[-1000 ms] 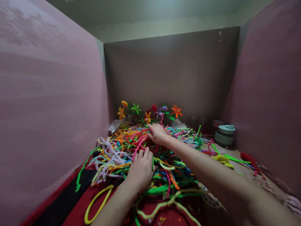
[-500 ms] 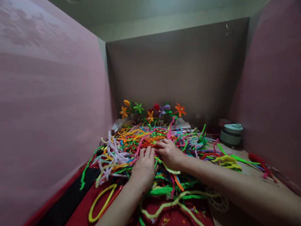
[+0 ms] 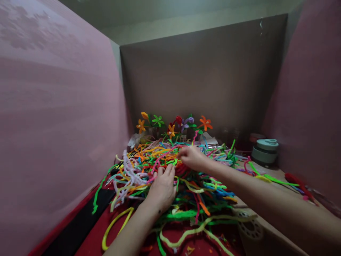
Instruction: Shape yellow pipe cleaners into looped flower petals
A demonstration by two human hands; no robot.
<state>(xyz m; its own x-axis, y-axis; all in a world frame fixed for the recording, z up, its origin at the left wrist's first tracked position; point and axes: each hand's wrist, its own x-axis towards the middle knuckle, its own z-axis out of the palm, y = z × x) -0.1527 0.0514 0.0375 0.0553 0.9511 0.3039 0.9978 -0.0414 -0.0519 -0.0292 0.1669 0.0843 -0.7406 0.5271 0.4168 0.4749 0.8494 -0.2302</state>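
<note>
A tangled heap of pipe cleaners (image 3: pixel 149 156) in many colours spreads before me. My left hand (image 3: pixel 163 185) lies on its near side, fingers stretched out, with the tips against red and green strands. Just right of it and slightly higher, my right hand (image 3: pixel 193 158) has its fingers curled together over the heap. What those fingers hold, if anything, is hidden. Red pipe cleaners (image 3: pixel 183 170) bunch up below the right hand, between the two hands. A loose pale yellow pipe cleaner (image 3: pixel 183 240) winds across the red surface in front.
Pipe-cleaner flowers (image 3: pixel 172 131) stand behind the heap. At right are a green lidded container (image 3: pixel 264 151), a white disc with holes (image 3: pixel 249 226) and a red-handled tool (image 3: pixel 294 180). Pink panels (image 3: pixel 61 117) rise on both sides, and a grey-brown panel (image 3: pixel 202 78) stands behind.
My right hand has lifted slightly up and right from beside the left fingers, and its fingers have curled in. My left hand has stayed nearly in place. The view has shifted a little.
</note>
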